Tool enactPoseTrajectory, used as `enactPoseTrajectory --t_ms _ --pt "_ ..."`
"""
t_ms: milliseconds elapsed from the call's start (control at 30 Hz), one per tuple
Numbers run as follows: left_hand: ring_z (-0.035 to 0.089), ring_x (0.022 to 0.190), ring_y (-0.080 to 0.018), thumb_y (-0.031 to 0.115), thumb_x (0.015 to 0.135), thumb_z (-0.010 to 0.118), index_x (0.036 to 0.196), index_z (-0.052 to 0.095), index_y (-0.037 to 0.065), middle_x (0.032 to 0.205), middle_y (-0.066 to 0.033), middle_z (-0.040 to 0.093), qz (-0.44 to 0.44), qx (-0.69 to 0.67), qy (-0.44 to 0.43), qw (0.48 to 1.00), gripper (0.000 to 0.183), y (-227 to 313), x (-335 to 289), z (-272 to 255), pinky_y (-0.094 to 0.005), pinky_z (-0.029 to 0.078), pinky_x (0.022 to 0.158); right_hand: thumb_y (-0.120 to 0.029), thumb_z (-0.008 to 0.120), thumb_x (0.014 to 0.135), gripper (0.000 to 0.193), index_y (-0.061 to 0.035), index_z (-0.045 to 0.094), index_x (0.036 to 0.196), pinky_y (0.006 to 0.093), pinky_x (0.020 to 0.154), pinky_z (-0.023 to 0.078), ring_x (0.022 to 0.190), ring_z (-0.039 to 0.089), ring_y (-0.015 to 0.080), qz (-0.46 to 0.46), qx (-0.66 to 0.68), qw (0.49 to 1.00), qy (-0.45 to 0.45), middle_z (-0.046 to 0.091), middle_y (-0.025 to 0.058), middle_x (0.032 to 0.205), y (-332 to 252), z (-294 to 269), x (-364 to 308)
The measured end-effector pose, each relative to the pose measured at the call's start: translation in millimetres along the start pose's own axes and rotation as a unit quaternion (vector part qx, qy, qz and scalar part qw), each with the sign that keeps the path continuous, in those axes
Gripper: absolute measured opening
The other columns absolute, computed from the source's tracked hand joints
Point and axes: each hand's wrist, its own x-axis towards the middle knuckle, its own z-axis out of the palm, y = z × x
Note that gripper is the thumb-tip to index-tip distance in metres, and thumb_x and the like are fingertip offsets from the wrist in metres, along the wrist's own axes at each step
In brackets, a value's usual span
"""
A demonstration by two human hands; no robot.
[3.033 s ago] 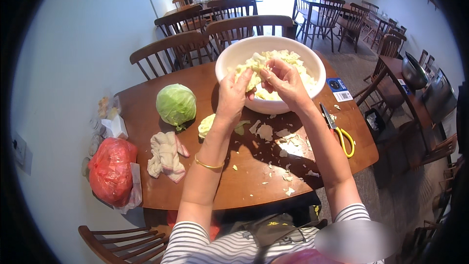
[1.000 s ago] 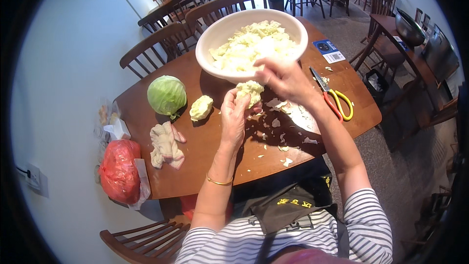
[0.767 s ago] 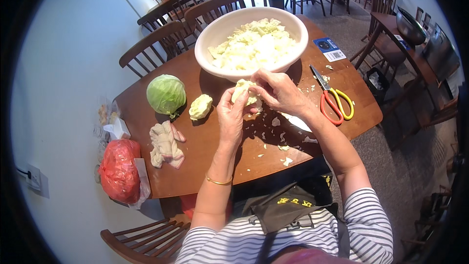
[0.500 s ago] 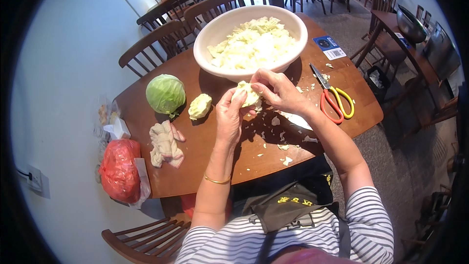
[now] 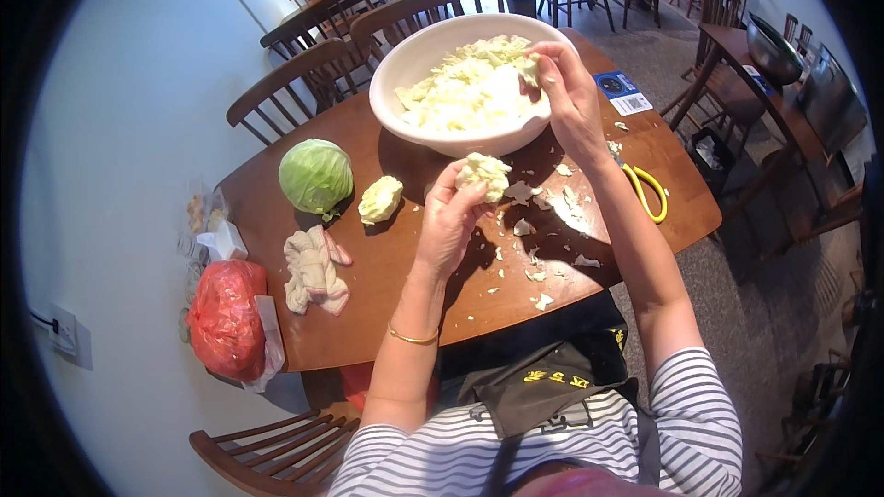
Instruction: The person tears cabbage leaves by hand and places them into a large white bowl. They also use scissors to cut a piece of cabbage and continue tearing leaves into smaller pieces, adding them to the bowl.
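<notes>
My left hand [image 5: 448, 225] grips a small pale cabbage heart [image 5: 484, 177] above the middle of the table. Over the right side of a large white bowl [image 5: 390, 121], my right hand [image 5: 575, 110] pinches a torn piece of cabbage leaf [image 5: 531, 70]. Torn cabbage [image 5: 465, 92] is heaped inside the bowl. To the left of my left hand lies another pale cabbage heart [image 5: 380, 201], beside a round green cabbage [image 5: 316, 177]. Scissors with yellow and red handles [image 5: 657, 195] lie at the right, partly covered by my right forearm.
Cabbage scraps [image 5: 525, 227] are scattered on the wooden table [image 5: 405, 299]. Cloth gloves [image 5: 315, 269] lie at the left, near a red plastic bag [image 5: 227, 320]. A blue-and-white card [image 5: 622, 93] lies right of the bowl. Wooden chairs [image 5: 285, 83] stand beyond the table.
My right hand has moved up and away from the cabbage heart to the bowl, carrying a torn leaf piece. My left hand still holds the heart, slightly further right.
</notes>
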Motion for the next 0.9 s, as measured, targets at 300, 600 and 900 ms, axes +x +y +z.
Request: enactPoseTrajectory --t_ms 300,600,900 --pt "0.057 0.072 -0.0031 0.013 0.086 0.07 0.105 0.056 0.003 0.089 -0.0007 0.064 0.053 0.16 0.052 0.984 0.025 -5.9 1.6 -5.2 -0.0166 0.045 0.059 -0.019 0.062 0.091 0.021 -0.0015 0.064 0.101 0.0297 0.062 0.048 0.069 0.059 0.016 0.01 -0.175 0.966 -0.191 0.063 0.0106 0.074 -5.9 2.8 -37.0" --pt "0.061 0.079 -0.007 0.015 0.091 0.062 0.112 0.056 0.002 0.095 -0.0042 0.065 0.008 0.116 -0.002 0.993 0.025 -1.9 1.6 -14.7 -0.0183 0.048 0.066 -0.021 0.06 0.092 0.018 -0.004 0.059 0.095 0.0213 0.056 0.041 0.065 0.051 0.0058 0.187 0.067 0.945 -0.26 0.057 -0.0027 0.078 18.6 -1.5 -51.8" --pt "0.06 0.096 -0.0159 0.012 0.095 0.056 0.115 0.054 0.006 0.109 -0.0071 0.062 -0.014 -0.215 -0.074 0.974 0.021 -4.5 0.5 -12.3 -0.0316 0.051 0.085 -0.026 0.061 0.092 0.021 -0.0072 0.057 0.1 0.0177 0.06 0.045 0.064 0.05 0.004 0.261 0.428 0.848 -0.172 0.055 -0.0032 0.077 18.1 -1.9 -51.8"
